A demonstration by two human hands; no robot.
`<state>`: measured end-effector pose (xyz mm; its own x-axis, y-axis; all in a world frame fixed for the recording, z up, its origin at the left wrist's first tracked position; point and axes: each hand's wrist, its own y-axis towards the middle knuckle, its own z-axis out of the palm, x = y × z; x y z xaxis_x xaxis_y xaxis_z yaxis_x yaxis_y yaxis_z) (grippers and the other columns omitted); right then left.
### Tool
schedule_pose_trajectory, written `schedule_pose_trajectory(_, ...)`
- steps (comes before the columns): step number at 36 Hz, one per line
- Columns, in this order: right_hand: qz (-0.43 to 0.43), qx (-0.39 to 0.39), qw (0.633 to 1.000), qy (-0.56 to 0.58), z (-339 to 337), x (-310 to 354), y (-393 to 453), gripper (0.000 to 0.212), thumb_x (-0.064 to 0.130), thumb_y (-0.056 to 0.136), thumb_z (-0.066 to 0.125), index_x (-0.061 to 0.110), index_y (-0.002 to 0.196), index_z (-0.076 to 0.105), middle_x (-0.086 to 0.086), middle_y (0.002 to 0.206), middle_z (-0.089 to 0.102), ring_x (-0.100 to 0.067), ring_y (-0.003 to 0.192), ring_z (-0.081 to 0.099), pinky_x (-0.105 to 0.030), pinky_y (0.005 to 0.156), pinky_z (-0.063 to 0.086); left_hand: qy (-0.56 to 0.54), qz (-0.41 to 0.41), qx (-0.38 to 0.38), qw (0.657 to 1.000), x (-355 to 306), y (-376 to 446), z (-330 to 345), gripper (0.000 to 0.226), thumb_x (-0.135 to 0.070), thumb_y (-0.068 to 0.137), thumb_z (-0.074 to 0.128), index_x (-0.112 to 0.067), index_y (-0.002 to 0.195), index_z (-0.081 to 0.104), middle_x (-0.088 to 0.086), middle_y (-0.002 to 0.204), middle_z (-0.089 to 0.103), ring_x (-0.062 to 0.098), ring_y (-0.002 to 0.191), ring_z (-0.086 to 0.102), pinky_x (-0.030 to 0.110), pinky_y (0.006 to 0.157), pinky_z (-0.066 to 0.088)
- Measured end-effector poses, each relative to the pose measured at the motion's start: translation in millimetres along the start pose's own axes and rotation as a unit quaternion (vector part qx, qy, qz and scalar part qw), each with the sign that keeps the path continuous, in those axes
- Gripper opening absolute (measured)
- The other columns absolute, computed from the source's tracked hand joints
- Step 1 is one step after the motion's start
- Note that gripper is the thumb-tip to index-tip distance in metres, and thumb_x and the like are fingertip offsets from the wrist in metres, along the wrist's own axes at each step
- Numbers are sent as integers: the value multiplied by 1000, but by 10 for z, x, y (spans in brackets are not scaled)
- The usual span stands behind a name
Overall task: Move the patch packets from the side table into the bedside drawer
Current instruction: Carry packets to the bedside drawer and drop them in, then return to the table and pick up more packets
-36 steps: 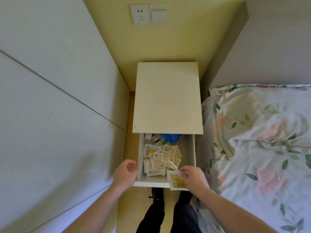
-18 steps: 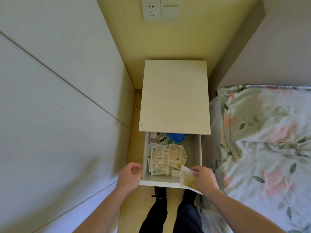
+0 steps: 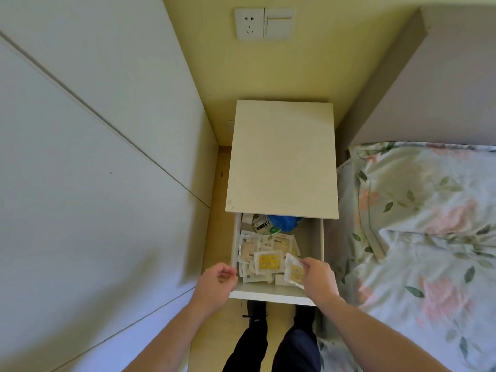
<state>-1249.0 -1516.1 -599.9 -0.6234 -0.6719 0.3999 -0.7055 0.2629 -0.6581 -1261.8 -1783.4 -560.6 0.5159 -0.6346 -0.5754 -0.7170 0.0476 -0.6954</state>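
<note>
The bedside drawer [image 3: 319,245] stands pulled out under the cream side table top [image 3: 281,159]. Several clear patch packets [image 3: 252,251] lie heaped inside, one with a yellow patch [image 3: 268,261] on top. My right hand [image 3: 318,277] pinches another patch packet [image 3: 294,271] by its upper edge, held over the drawer's front right part. My left hand [image 3: 217,284] hovers at the drawer's front left corner with fingers loosely curled, holding nothing.
A blue bag [image 3: 284,222] and small items lie at the drawer's back. A bed with floral bedding [image 3: 418,224] is close on the right, a white wardrobe wall [image 3: 80,183] on the left. My legs [image 3: 271,342] stand right before the drawer.
My right hand moved its packet from the drawer's front rim to over the inside. A yellow-patch packet now lies on top of the heap. The left hand stayed at the front left corner.
</note>
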Motion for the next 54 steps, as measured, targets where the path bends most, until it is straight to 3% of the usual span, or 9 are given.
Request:
schedule_pose_trajectory(8, 78, -34, 991, 98, -156, -72, -139, 33, 12, 99, 46, 19, 122, 69, -4, 106, 70, -23, 92, 62, -33, 81, 55, -3, -7, 3, 1000, -59, -129, -10, 10, -19, 95, 64, -22, 105, 64, -5, 100, 67, 10, 85, 69, 21, 74, 56)
schedule_pose_trajectory(13, 82, 23, 994, 66, -206, 37, -292, 56, 32, 103, 47, 20, 155, 32, -6, 147, 52, -25, 127, 55, -34, 96, 49, 20, 6, -1, 1000, -224, -233, -29, 11, -18, 96, 64, -20, 107, 64, -6, 101, 66, 9, 89, 66, 20, 74, 55)
schedule_pose_trajectory(17, 92, 35, 990, 103, -351, 48, -621, 54, 28, 101, 50, 24, 154, 35, -4, 133, 61, -13, 79, 66, -25, 61, 53, 60, 33, 6, 998, -444, -431, -62, 12, -22, 96, 63, -25, 108, 63, -12, 104, 64, 2, 96, 61, 19, 83, 52)
schedule_pose_trajectory(22, 29, 6, 989, 144, -689, 54, -1171, 50, 27, 101, 53, 30, 149, 41, 5, 121, 61, -10, 85, 64, -14, 61, 50, 116, 75, 23, 990, -733, -688, -90, 13, -27, 96, 63, -27, 109, 63, -13, 104, 65, 1, 92, 62, 20, 80, 54)
schedule_pose_trajectory(26, 4, -38, 990, 135, -1021, -177, -1645, 50, 29, 99, 56, 33, 147, 43, 7, 144, 53, -9, 120, 54, -24, 101, 46, 184, 116, 55, 974, -1049, -1005, 1, 17, -27, 98, 61, -28, 115, 61, -15, 108, 63, 0, 87, 63, 14, 62, 51)
schedule_pose_trajectory(30, 5, -82, 988, 128, -1270, -422, -1992, 50, 29, 96, 60, 31, 144, 47, 8, 145, 50, -9, 130, 47, -23, 106, 36, 236, 167, 96, 953, -1401, -1173, 110, 32, -36, 94, 65, -31, 125, 57, -18, 112, 61, 4, 89, 68, 23, 74, 60)
schedule_pose_trajectory(39, 105, -201, 952, 206, -1397, -948, -2993, 48, 38, 97, 57, 40, 143, 45, 16, 154, 38, -10, 141, 38, -31, 116, 31, 466, 291, 244, 799, -2164, -1519, 676, 62, -52, 93, 60, -35, 148, 38, -16, 157, 28, 5, 137, 39, 28, 116, 33)
schedule_pose_trajectory(42, 148, -234, 933, 229, -1223, -1165, -3367, 47, 38, 97, 56, 46, 141, 42, 16, 159, 30, -11, 143, 36, -35, 116, 34, 514, 358, 247, 740, -2334, -1679, 933, 62, -51, 95, 58, -34, 150, 36, -13, 162, 20, 10, 148, 26, 32, 119, 26)
schedule_pose_trajectory(54, 295, -364, 814, 344, -379, -1782, -5345, 55, 39, 97, 56, 42, 149, 36, 15, 162, 22, -10, 149, 24, -35, 121, 23, 556, 544, 331, 535, -2189, -3136, 2217, 60, -56, 92, 58, -38, 146, 40, -12, 161, 24, 12, 147, 29, 35, 121, 26)
